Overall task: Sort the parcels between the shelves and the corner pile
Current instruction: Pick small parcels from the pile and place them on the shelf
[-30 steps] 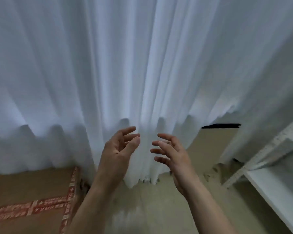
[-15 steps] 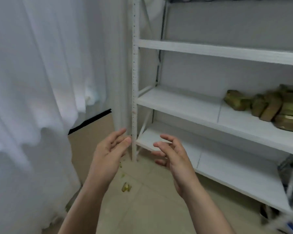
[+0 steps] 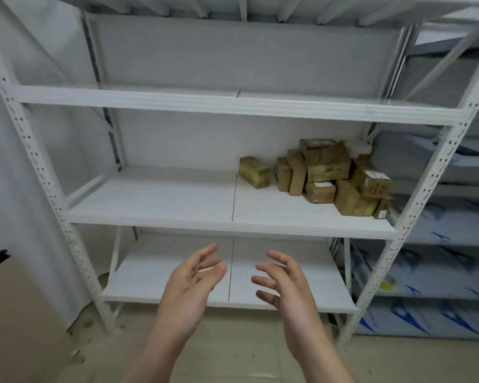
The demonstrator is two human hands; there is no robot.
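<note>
Sitting heaped at the middle shelf's (image 3: 177, 200) right end, the taped brown parcels (image 3: 329, 178) look light, stiff and boxy; best pinched across opposite flat faces. Left hand (image 3: 188, 286) and right hand (image 3: 288, 286) hover empty, fingers relaxed.

No legible txt, white stickers (image 3: 378, 175) on brown parcels (image 3: 327, 167) too blurred to read, blue print (image 3: 401, 316) on boxes (image 3: 440, 286) at right unreadable
</note>
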